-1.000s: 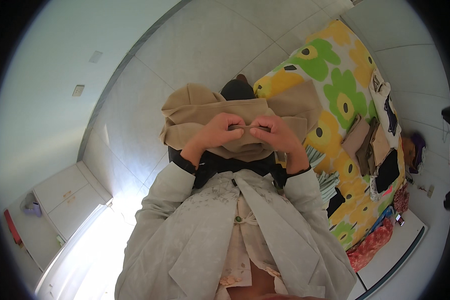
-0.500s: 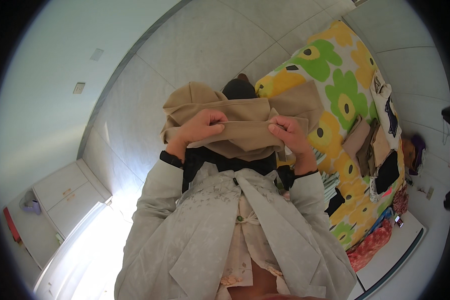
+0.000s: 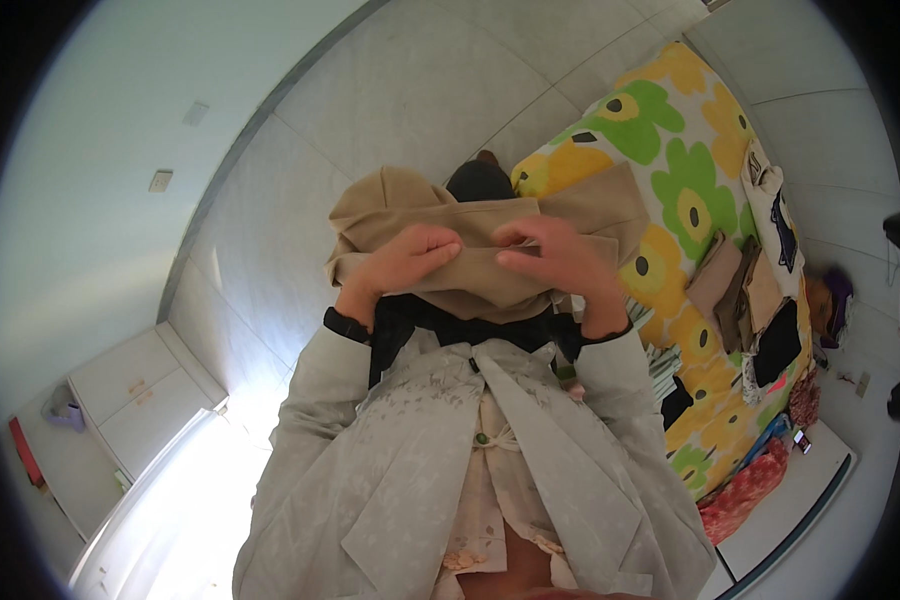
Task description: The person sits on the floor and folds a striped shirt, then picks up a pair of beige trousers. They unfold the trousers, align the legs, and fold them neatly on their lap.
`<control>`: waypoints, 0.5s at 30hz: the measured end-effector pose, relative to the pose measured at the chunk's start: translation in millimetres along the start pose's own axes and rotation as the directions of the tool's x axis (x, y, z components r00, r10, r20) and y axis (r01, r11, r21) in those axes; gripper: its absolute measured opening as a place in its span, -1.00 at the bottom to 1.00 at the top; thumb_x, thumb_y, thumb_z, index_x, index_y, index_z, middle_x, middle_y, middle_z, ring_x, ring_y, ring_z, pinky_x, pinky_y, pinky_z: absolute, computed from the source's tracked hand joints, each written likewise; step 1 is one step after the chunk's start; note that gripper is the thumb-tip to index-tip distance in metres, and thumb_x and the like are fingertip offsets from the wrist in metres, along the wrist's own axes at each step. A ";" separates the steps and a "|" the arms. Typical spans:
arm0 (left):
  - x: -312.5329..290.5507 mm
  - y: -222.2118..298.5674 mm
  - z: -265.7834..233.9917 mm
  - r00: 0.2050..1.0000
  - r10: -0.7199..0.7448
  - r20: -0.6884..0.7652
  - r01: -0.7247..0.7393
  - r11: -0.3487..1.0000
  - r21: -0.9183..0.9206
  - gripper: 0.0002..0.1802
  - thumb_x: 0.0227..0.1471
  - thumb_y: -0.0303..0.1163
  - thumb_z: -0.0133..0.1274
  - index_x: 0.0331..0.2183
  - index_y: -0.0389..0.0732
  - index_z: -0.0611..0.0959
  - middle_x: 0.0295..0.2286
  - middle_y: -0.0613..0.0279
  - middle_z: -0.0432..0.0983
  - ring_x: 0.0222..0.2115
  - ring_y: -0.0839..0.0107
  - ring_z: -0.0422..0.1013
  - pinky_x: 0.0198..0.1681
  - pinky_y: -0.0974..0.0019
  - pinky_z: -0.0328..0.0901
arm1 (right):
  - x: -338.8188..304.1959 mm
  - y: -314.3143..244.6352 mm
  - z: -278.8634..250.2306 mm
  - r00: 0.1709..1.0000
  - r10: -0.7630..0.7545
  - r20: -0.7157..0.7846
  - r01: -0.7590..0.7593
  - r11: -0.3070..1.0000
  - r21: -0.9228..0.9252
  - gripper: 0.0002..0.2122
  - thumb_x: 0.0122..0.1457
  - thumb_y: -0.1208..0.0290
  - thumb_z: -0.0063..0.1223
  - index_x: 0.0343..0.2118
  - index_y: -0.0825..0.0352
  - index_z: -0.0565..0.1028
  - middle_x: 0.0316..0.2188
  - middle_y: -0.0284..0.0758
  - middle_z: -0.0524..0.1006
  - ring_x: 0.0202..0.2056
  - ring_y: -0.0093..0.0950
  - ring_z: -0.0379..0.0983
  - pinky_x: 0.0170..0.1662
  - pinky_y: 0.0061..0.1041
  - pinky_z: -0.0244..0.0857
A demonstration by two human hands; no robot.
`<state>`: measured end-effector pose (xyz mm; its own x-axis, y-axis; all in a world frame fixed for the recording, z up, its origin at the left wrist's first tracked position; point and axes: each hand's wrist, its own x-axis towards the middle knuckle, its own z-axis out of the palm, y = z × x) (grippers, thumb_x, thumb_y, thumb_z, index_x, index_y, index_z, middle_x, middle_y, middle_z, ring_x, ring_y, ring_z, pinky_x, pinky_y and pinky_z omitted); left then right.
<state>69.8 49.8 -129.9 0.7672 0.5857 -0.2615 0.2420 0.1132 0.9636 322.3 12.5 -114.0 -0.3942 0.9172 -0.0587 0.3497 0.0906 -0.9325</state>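
Note:
A tan garment (image 3: 490, 285) of smooth, heavy cloth lies bunched across my lap, one part spreading right onto the bed. A folded band of it runs crosswise between my hands. My left hand (image 3: 405, 262) pinches this band at its left part, thumb and fingers pressed together. Close to it on the right, my right hand (image 3: 560, 258) hovers over the same band, thumb and forefinger apart with cloth showing between them. Its other fingers are partly hidden. Which kind of garment this is, I cannot tell.
At my right is a bed with a flowered cover (image 3: 685, 200) in yellow, green and white. Folded clothes (image 3: 745, 290) lie on it, with a white printed garment (image 3: 767, 195) beyond. A phone (image 3: 801, 441) rests on a white surface at the lower right. White drawers (image 3: 135, 390) stand left.
My right hand has let go of the band's right part and moved left, nearer my left hand, its fingers parting. The left hand keeps its pinch, and the garment has barely shifted.

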 end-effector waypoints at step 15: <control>11.4 21.4 20.6 0.980 0.053 -0.190 -0.026 0.990 0.140 -0.81 -0.14 -0.38 0.03 -0.55 -0.32 0.48 -0.71 0.18 0.18 -0.65 0.47 0.16 -0.56 0.32 0.10 | 3.4 -14.8 13.8 0.993 0.087 0.081 -0.103 0.970 0.219 -0.89 0.12 0.46 0.00 -0.44 0.40 0.42 -0.63 -0.36 0.33 -0.53 -0.57 0.19 -0.46 -0.53 0.11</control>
<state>96.0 42.4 -113.4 0.6520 0.7327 -0.1952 0.3031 -0.0158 0.9528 304.1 9.0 -105.2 -0.4300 0.8869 -0.1687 0.1935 -0.0919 -0.9768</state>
